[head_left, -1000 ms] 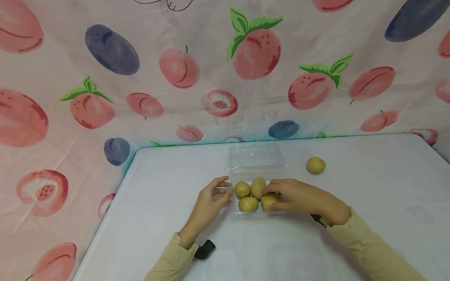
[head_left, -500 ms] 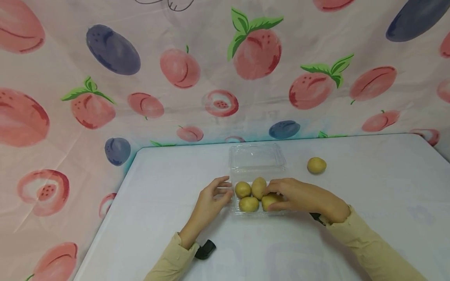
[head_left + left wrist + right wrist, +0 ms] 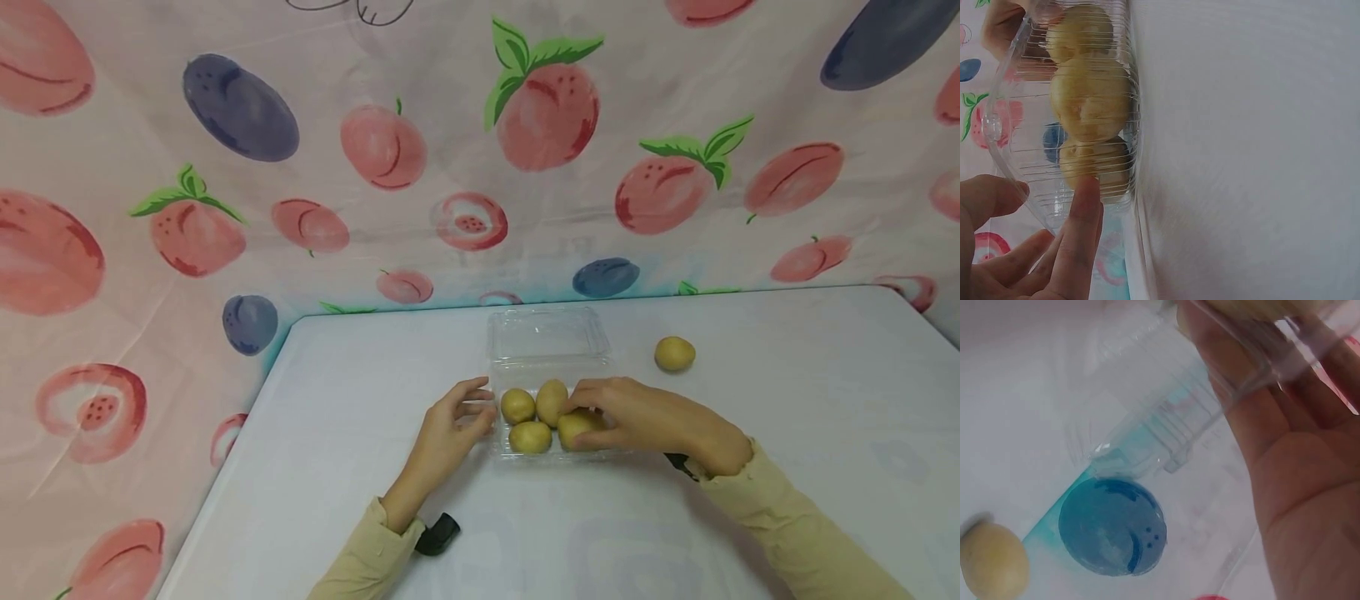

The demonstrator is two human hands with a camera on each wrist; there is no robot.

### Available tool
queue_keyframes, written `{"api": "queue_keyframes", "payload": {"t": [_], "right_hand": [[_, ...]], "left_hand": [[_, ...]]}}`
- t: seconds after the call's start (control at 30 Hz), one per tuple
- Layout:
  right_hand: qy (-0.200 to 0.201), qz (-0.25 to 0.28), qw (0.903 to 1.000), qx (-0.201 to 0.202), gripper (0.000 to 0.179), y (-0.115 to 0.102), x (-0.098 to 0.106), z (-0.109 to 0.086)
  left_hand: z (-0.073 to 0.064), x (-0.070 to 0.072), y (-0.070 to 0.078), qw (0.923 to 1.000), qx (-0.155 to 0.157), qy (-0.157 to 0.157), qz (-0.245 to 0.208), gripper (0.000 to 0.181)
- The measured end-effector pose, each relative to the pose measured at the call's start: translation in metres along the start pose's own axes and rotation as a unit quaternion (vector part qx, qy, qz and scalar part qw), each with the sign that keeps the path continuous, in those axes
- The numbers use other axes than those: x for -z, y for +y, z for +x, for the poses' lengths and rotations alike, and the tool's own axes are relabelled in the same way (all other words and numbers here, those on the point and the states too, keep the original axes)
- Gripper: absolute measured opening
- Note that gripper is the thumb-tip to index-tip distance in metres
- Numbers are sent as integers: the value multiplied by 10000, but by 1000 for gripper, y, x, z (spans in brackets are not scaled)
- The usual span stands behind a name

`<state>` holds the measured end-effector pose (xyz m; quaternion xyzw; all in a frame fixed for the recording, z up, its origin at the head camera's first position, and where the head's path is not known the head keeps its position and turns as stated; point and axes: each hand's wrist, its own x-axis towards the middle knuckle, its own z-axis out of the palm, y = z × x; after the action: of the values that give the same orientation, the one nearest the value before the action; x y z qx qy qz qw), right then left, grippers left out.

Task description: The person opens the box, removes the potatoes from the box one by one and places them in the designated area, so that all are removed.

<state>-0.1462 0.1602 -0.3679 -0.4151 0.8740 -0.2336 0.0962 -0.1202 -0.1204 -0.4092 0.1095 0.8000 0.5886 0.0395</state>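
Observation:
In the head view a clear plastic clamshell box point(image 3: 517, 456) sits on the table with its lid point(image 3: 547, 333) folded back. Three potatoes lie in the base: one at back left point(image 3: 517, 406), one at back middle point(image 3: 552, 402), one at front left point(image 3: 530, 437). My right hand point(image 3: 645, 421) grips a fourth potato point(image 3: 576, 429) at the base's front right, thumb in front and fingers over it. The fingers partly hide that potato. At the box's left end rests my left hand point(image 3: 450, 425); the left wrist view shows its fingertips point(image 3: 1087, 194) against the clear wall.
Another potato point(image 3: 675, 354) lies by itself on the white table point(image 3: 375, 358), right of the lid. A fruit-patterned cloth point(image 3: 465, 125) hangs behind the table's back edge. Black wrist mounts point(image 3: 438, 533) show below the sleeves.
Hardly anything differs. My right hand has shifted very slightly at the potato; the left hand and the box stay where they were.

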Motion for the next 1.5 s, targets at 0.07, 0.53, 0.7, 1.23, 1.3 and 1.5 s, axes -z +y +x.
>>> {"api": "queue_keyframes", "payload": {"t": [0.07, 0.53, 0.7, 1.23, 1.3, 1.5], "right_hand": [[55, -56, 10000, -39, 33, 0, 1, -1], [472, -267, 9984, 173, 26, -2, 10, -7], [596, -410, 9970, 261, 25, -1, 13, -9], [1101, -796, 9899, 417, 30, 1, 23, -20], [1109, -806, 9899, 372, 30, 1, 24, -21], [1119, -717, 9909, 235, 29, 2, 29, -24]], "left_hand": [[0, 0, 1, 10000, 4, 8, -8, 45], [-1, 0, -1, 10000, -24, 50, 12, 43], [-2, 1, -1, 10000, -34, 58, 35, 43], [0, -1, 1, 10000, -87, 39, -24, 43], [0, -1, 1, 10000, -84, 38, -25, 43], [0, -1, 0, 10000, -61, 38, -28, 43]]}}
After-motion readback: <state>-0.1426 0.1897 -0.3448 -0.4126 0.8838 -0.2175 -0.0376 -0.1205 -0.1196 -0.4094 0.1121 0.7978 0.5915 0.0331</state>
